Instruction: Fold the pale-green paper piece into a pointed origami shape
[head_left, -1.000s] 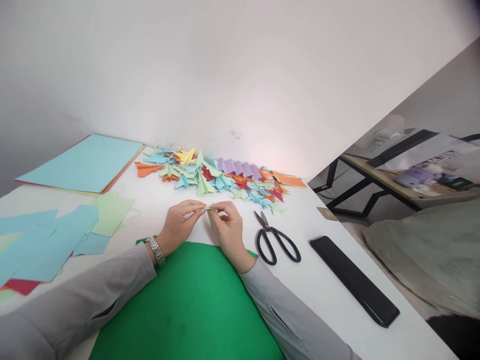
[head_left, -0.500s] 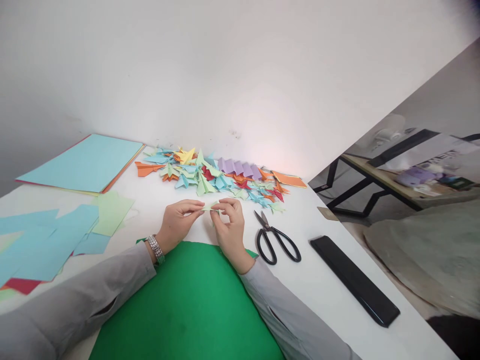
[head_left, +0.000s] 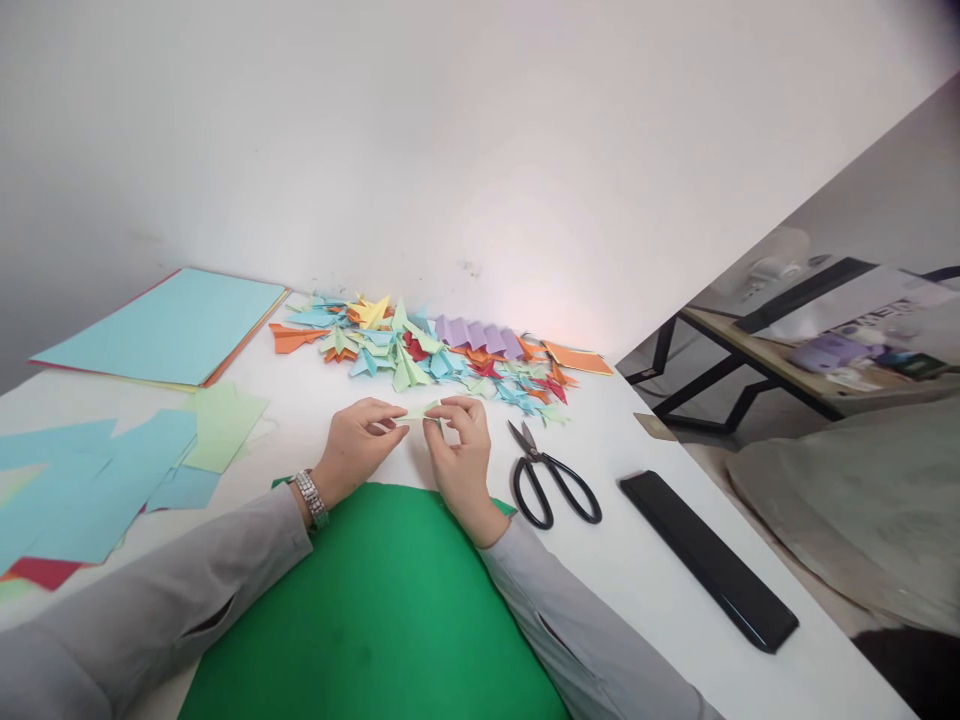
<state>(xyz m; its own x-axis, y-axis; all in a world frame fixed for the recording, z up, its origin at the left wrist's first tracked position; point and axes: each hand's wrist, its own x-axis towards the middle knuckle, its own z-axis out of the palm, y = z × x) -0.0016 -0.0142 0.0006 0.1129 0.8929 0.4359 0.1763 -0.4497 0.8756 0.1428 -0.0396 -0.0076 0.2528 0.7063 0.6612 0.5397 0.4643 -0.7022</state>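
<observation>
Head view: while a small piece of pale green paper is being held out in front, it is being framed at mid-view between both sets of fingertips, just on the near side of the folded-paper heap.
Right hand: here the paper's right end is being pinched between thumb and fingers.
Left hand: the paper's other end is being met by curled fingertips; whether it is being gripped or merely touched cannot be told.
Wristwatch: it is being worn on the left wrist, just beside the grey sleeve.
Green sheet: it is being partly covered by both forearms.
Scissors: just to the right of the right hand, they are being left lying with blades slightly parted.
Black bar: farther right, it is being supported by the white table.
Loose sheets: on the left, blue and green ones are being shown overlapping, near a blue-topped stack.
</observation>
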